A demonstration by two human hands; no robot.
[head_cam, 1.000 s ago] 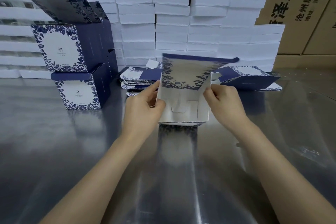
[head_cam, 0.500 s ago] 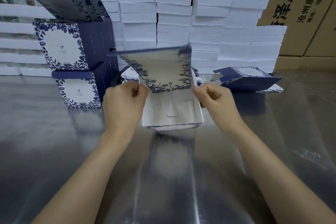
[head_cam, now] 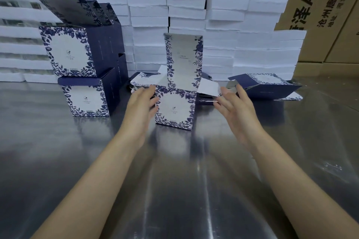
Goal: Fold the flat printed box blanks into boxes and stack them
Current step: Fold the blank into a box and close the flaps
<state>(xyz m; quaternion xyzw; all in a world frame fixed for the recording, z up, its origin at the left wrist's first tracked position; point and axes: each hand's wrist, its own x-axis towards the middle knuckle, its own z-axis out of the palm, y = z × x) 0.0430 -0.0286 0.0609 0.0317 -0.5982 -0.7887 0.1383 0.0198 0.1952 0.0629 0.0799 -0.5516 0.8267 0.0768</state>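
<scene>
Blue-floral printed cardboard box [head_cam: 175, 107] stands upright on steel table [head_cam: 174, 180], lid up; left hand [head_cam: 142, 103] steadies its side, fingers straight, right hand [head_cam: 236, 106] spread, clear, likely ready to tuck flaps.

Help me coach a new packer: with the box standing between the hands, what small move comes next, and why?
Probably bring the right hand onto the box and lift it with both. It stands formed, lid up like the stacked boxes on the left; the left hand is at its side, the right open and apart.
</scene>
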